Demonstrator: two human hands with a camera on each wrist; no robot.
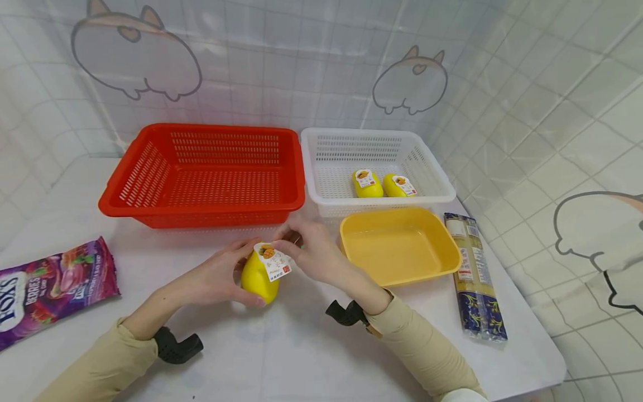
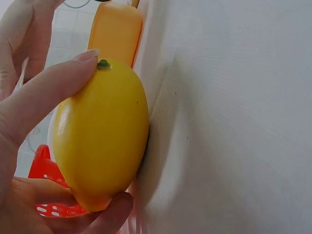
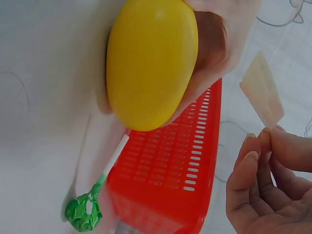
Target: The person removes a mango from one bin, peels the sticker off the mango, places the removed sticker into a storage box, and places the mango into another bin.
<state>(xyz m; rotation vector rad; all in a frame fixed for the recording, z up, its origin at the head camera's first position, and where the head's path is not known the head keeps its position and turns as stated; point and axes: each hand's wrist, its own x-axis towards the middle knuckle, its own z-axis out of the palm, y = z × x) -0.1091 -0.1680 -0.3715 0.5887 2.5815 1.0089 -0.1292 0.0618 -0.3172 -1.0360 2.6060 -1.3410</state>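
Observation:
A yellow mango-shaped fruit [image 1: 258, 282] with a small green stem mark lies on the white table. My left hand [image 1: 216, 279] grips it, thumb at one end and fingers at the other, as the left wrist view shows. Between thumb and fingertips my right hand [image 1: 318, 254] pinches a white paper label [image 1: 275, 265] with a mango picture. In the right wrist view the label [image 3: 263, 92] stands apart from the fruit [image 3: 151, 66]. A green-wrapped lollipop [image 3: 85, 212] lies on the table near the fruit, mostly hidden by my right hand in the head view.
Behind the hands stands a red basket [image 1: 201, 212]. Beside it, a white basket [image 1: 384, 199] holds two labelled yellow fruits [image 1: 369, 187]. A yellow tray [image 1: 402, 245] sits at the right, next to a long noodle-like packet [image 1: 474, 273]. A purple candy bag [image 1: 60, 285] lies far left.

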